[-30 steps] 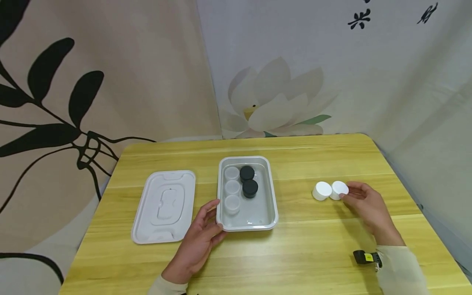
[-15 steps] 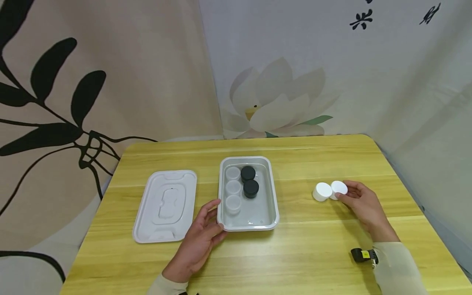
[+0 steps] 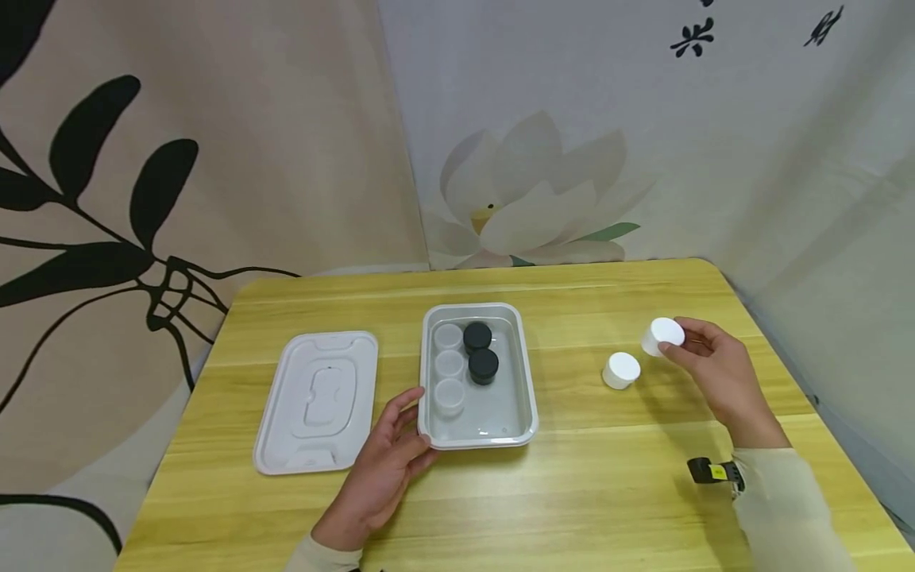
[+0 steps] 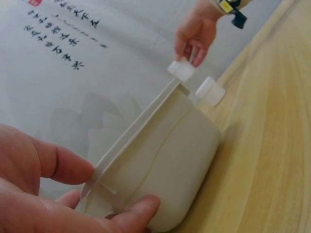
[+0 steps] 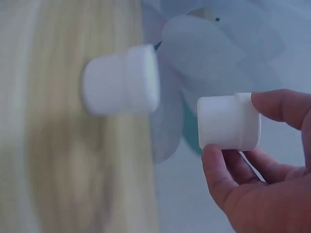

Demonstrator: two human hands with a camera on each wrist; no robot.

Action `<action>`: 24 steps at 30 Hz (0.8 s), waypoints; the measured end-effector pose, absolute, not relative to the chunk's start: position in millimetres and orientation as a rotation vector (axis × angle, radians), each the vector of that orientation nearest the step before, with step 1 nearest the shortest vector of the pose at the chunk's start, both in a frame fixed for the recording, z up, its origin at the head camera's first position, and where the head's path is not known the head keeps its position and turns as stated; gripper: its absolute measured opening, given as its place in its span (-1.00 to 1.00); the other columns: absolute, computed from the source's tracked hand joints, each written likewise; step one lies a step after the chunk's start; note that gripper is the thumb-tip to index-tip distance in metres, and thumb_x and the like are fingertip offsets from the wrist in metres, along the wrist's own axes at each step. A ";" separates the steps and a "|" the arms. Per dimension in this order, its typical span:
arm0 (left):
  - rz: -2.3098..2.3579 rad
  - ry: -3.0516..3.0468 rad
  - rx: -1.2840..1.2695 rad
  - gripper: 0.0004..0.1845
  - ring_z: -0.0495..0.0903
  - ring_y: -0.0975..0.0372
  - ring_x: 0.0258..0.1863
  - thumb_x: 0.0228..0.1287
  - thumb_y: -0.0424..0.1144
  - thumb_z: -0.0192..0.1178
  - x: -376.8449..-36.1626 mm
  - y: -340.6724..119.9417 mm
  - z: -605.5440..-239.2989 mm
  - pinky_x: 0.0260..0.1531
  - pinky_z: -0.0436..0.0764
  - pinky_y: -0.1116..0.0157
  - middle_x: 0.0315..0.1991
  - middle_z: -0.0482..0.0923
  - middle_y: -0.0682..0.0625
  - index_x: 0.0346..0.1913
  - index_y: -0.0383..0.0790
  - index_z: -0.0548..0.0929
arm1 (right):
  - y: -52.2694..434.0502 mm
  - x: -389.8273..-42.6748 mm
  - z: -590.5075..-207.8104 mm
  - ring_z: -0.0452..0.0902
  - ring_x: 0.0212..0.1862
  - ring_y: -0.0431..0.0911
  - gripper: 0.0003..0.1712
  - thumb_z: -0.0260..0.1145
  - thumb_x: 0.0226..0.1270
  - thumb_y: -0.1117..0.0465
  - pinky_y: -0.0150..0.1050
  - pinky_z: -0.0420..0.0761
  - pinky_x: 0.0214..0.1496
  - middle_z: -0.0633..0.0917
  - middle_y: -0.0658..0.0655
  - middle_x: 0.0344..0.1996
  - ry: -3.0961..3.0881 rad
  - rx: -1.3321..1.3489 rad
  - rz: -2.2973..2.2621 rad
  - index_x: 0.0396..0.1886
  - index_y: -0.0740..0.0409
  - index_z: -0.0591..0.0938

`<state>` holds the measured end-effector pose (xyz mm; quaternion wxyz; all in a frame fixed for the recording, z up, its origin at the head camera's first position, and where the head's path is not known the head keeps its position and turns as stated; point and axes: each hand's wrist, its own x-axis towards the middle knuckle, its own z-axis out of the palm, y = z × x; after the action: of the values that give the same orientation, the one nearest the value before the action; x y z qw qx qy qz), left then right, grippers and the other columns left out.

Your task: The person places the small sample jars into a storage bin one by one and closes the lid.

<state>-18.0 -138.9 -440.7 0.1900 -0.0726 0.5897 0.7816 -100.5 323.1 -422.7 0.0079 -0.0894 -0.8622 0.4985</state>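
Between the thumb and fingers of my right hand (image 3: 722, 385), a small white lidded jar (image 3: 661, 336) is pinched and raised off the table. The right wrist view shows the thumb at its cap and fingertips at its base. A matching white jar (image 3: 620, 371) stands on the table just left of it. My left hand (image 3: 379, 473) grips the near left corner of a white plastic tub (image 3: 503, 415), fingers at the rim and wall. Inside the tub are a row of translucent round containers (image 3: 449, 397) and two black-capped jars (image 3: 483, 365).
A white rectangular lid (image 3: 314, 401) lies flat on the wooden table (image 3: 572, 492), left of the tub. A patterned curtain (image 3: 300, 135) hangs behind the table's back edge. A black strapped device (image 3: 715, 471) sits on the right wrist.
My right hand has lifted the right-hand white jar up and away from its neighbour, which stays put. My left hand keeps its hold on the tub.
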 end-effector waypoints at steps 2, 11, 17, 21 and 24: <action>2.198 1.659 -0.206 -0.29 0.48 -0.01 0.35 0.50 -0.52 0.03 -17.8 -139.2 -440.6 0.11 0.65 0.23 0.54 0.18 -0.24 0.60 0.00 0.20 | 314.4 -103.0 -413.6 0.53 0.03 -0.48 -0.21 0.41 0.51 -0.01 -0.61 0.61 -0.04 0.56 -0.22 0.08 -2.691 -0.240 1.561 0.54 0.28 0.39; 2.208 1.655 -0.201 -0.30 0.46 -0.02 0.38 0.51 -0.52 0.02 -17.2 -139.1 -440.8 0.13 0.66 0.23 0.54 0.17 -0.24 0.61 0.00 0.20 | 258.5 -112.9 -388.2 0.56 0.15 -0.35 -0.30 0.41 0.52 0.05 -0.55 0.62 0.02 0.59 0.06 0.21 -2.676 -0.022 1.702 0.51 0.22 0.45; 2.206 1.658 -0.190 -0.30 0.46 -0.04 0.38 0.52 -0.52 0.02 -17.1 -139.2 -441.6 0.14 0.67 0.22 0.54 0.18 -0.24 0.60 0.00 0.20 | 221.8 -119.4 -382.4 0.57 0.20 -0.22 -0.35 0.42 0.49 0.13 -0.50 0.66 0.06 0.59 0.25 0.29 -2.653 0.090 1.835 0.48 0.22 0.48; 2.206 1.661 -0.189 -0.30 0.44 -0.05 0.39 0.51 -0.52 0.02 -17.4 -139.7 -443.1 0.14 0.66 0.20 0.54 0.18 -0.24 0.60 0.00 0.21 | 202.2 -124.8 -385.7 0.58 0.24 -0.06 -0.38 0.44 0.47 0.17 -0.47 0.66 0.06 0.61 0.27 0.27 -2.665 0.136 1.875 0.44 0.23 0.51; 2.207 1.660 -0.187 -0.30 0.44 -0.05 0.40 0.51 -0.52 0.02 -17.5 -140.2 -444.1 0.16 0.65 0.19 0.54 0.18 -0.24 0.60 0.00 0.20 | 189.0 -127.2 -390.8 0.58 0.25 0.07 -0.39 0.46 0.44 0.18 -0.45 0.67 0.06 0.63 0.27 0.25 -2.678 0.181 1.884 0.41 0.24 0.53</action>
<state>-17.5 -140.2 -444.1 0.1856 -0.0664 0.5891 0.7836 -127.2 189.0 -390.8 -0.0688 0.0551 -0.8147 0.5731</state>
